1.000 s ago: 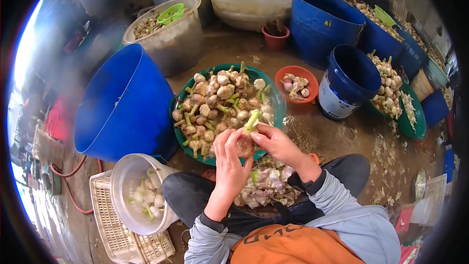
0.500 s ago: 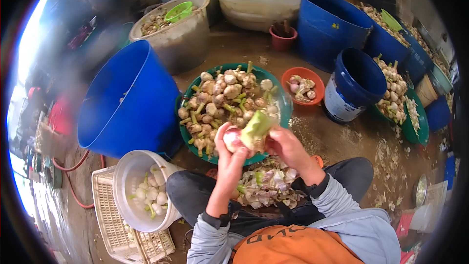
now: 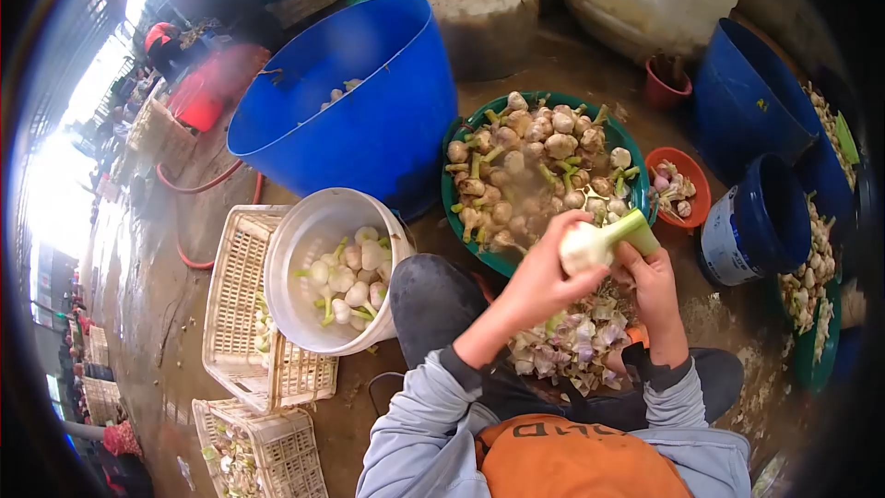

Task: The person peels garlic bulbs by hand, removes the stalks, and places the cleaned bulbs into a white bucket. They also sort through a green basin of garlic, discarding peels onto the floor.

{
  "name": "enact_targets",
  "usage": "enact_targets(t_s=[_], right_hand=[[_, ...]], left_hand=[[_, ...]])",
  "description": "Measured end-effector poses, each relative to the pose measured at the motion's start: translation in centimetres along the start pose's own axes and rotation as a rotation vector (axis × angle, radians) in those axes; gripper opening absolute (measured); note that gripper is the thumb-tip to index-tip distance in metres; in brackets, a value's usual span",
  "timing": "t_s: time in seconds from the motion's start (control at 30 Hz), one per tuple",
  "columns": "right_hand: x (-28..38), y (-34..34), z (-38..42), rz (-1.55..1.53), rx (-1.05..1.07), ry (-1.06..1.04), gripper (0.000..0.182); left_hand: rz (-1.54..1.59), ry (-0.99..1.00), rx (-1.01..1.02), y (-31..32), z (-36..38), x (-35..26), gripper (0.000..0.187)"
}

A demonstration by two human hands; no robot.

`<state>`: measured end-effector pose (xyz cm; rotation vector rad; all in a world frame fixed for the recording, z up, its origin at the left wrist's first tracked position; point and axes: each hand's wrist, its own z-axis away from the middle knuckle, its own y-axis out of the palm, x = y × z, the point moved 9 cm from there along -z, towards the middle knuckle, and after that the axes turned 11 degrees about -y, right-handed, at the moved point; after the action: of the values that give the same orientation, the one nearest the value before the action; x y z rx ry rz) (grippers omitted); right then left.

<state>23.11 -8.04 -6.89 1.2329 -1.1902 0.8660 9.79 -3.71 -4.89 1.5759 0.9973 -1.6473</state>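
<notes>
Garlic bulb [image 3: 581, 251], bared to white in the left hand's curled grip.
The left hand [image 3: 542, 269] had its fingers wrapped round it, near the edge of the green basin [image 3: 448, 192]; the right hand [image 3: 653, 286] seemed closed on a pale-green piece [image 3: 643, 239] beside the stem [image 3: 623, 225], blur hiding whether that was loose. The reddish skin showing half a second earlier was no longer visible, so the bulb's peeling looked nearly done. Papery skins [image 3: 573, 337] lay heaped below, and the view had swung toward the white bucket [image 3: 307, 221] of pale bulbs [image 3: 358, 288].
</notes>
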Motion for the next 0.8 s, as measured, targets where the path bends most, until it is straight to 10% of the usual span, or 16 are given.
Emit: enact_targets(t_s=[0.1, 0.17, 0.3, 0.57, 0.67, 0.8], right_hand=[[-0.4, 0.5, 0.6, -0.137, 0.007, 0.046, 0.022], [-1.8, -0.6, 0.1, -0.077, 0.007, 0.024, 0.024], [-0.1, 1.3, 0.1, 0.023, 0.032, -0.100, 0.024], [-2.4, -0.2, -0.6, -0.901, -0.162, 0.195, 0.026], [-1.4, -1.5, -1.1, -0.609, -0.225, -0.004, 0.026], [-1.5, 2.0, -0.8, -0.439, -0.114, 0.032, 0.027]], left_hand=[[0.630, -0.426, 0.370, 1.4, -0.2, 3.0, 0.053], [0.266, -0.519, 0.148, 0.1, -0.4, 3.2, 0.055], [0.026, -0.326, -0.137, 0.1, -0.4, 3.9, 0.053], [0.652, -0.222, 0.359, 2.7, 0.0, 3.4, 0.045], [0.017, -0.211, -0.117, -1.0, -0.8, 5.3, 0.036], [0.450, -0.299, -0.319, 0.0, 0.6, 6.1, 0.034]])
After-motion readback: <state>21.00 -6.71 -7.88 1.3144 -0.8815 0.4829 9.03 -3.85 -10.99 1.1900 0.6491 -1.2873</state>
